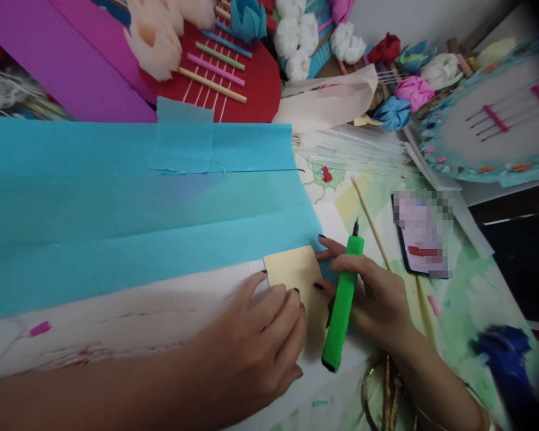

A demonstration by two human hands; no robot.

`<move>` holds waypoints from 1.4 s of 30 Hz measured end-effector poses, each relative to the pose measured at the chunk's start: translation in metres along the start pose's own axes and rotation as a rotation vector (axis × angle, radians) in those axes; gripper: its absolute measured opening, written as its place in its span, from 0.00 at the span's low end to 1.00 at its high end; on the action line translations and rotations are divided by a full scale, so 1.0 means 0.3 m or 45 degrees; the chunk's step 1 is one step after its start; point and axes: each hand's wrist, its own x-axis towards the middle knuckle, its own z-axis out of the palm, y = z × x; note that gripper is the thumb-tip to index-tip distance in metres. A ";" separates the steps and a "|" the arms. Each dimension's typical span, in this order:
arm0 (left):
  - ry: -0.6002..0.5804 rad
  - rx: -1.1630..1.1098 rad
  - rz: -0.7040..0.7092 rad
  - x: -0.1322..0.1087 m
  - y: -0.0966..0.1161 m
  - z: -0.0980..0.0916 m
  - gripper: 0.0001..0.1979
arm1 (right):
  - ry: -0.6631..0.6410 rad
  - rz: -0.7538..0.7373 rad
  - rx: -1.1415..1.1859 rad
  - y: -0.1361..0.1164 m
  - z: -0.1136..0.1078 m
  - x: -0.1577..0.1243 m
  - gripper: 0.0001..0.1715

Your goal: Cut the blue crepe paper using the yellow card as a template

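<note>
Within grip (pixel 379 299) — tool (pixel 344 305) lengthwise (tip away)

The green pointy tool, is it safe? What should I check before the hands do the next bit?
1. Green tool held: ok, it is in the right hand.
2. Dark tip away from fingers: ok, it points away from both hands.
3. Yellow card steadied: ok, the left hand has fingers on it.
4. Blue paper flat under the card: cannot tell, the card and hands cover it.
5. Wooden stick clear of the right hand: cannot tell, its near end goes out of sight there.
</note>
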 end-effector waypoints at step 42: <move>-0.031 -0.099 0.032 0.003 -0.014 -0.002 0.21 | -0.156 0.041 0.196 0.028 0.005 0.021 0.20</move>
